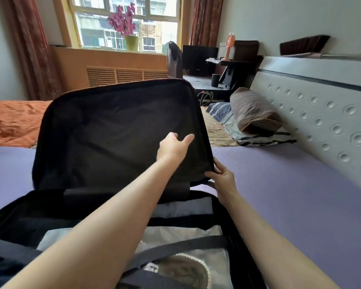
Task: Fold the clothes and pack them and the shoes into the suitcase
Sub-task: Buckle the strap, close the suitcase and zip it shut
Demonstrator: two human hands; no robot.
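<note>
Suitcase (35, 207) lies open on our purple mat (290, 184), with folded clothes (175, 233) under straps inside. Our right hand (223, 178) grips the edge of the half-raised lid (113, 132). Our left hand (171, 147) reaches toward the lid, fingers loose and open.

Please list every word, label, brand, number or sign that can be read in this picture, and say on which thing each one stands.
No text can be read in this picture.
Monitor: a tiny pale mark near its lower edge, too small to read.
Suitcase lid: plain black lining, no label shows.
Orange fan: no lettering shows.
</note>
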